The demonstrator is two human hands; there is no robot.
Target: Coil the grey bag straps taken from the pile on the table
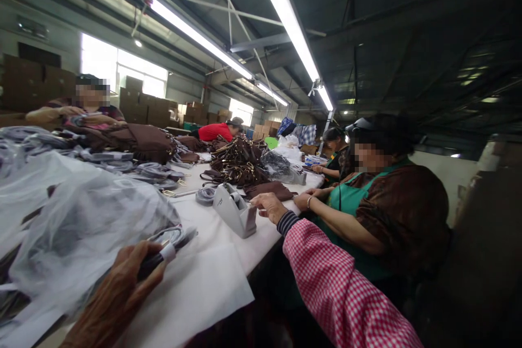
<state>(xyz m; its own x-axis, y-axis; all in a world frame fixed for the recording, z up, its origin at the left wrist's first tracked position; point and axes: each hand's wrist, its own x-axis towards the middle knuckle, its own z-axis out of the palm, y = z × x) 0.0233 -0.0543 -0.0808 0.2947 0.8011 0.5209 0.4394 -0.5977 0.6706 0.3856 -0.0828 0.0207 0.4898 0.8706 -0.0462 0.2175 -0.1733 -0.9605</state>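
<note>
Two hands work at a long white table (228, 239). Left hand (122, 288) is closed around a dark strap (157, 260) with a white band, near the table's front edge beside clear plastic bags (81, 223). Right hand (269, 207), fingers loosely curled and holding nothing, touches a grey tape dispenser (235, 209) further along the table. Beyond the dispenser lie brown bags (238, 166); a co-worker in a green apron (350, 198) sits at the table's right side.

A long white table (216, 228) runs away from the near edge. A white paper sheet (196, 293) lies at the near edge, a grey tape dispenser (235, 210) near the right edge, clear plastic bags (81, 223) along the left, and brown bags (240, 166) further down the middle.
</note>
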